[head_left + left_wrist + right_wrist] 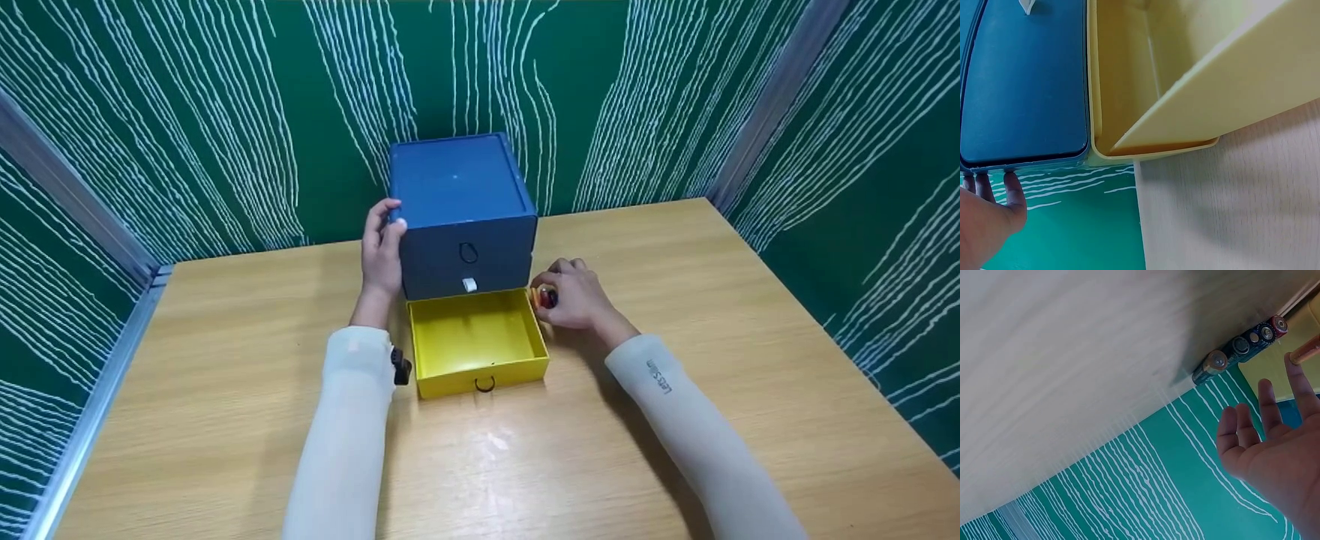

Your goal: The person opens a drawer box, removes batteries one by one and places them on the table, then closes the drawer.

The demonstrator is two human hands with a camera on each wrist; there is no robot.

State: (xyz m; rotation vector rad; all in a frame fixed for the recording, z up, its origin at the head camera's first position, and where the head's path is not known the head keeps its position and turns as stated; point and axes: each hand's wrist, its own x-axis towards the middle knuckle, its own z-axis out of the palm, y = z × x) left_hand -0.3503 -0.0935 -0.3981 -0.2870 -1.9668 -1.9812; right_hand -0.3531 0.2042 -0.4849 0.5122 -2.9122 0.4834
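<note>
My left hand touches the left side and front corner of a blue drawer box, its fingertips against the side wall. Below the blue front, a yellow drawer is pulled out toward me, its inner floor in sight. Just right of the drawer, my right hand pinches an orange-brown battery, seen at the edge of the right wrist view. My thumb is hidden there. Several batteries stand in a row on the table beside the box, close to that hand.
The wooden table surrounds the box, with green, white-striped walls behind and at both sides. On the blue front are a black ring and a white tab. A black pull ring hangs on the yellow drawer's front.
</note>
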